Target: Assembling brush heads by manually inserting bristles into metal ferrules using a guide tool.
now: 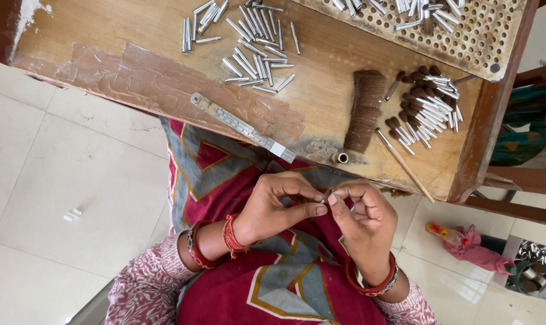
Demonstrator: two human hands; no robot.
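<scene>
Wooden worktop (134, 36), scuffed, worn brown patch along its near edge; it sits above a floor of pale tiles (50, 180). Person sits at the near edge, lap covered in red patterned cloth (225, 174).

On the worktop: loose pile of short metal tubes (255, 45) near the far edge, middle. Metal ruler (243, 127) lies slantwise along the near edge. Flat bundle of brown bristle (364, 109) right of the middle, small brass ring (341, 157) just beside its near end. Heap of finished brush tips (429, 105), metal sleeves with brown tufts, toward the right edge. Thin wooden stick (405, 165) lies slantwise near the near right corner. Perforated board (465, 33) at the far right corner, more metal tubes lying on it.

Hands are off the worktop, over the lap, just below the near edge. Left hand (273, 207) and right hand (360, 222) meet fingertip to fingertip; fingers narrow, both pinching one small metal tube (328, 195) between thumbs and forefingers. Red bangles on both wrists.

Room right of the worktop: wooden frame piece, a bottle with a red cap (447, 233) lying on pink cloth on the floor, and a dark bucket (534, 274) in the corner holding shiny metal pieces; what kind, cannot tell.
</scene>
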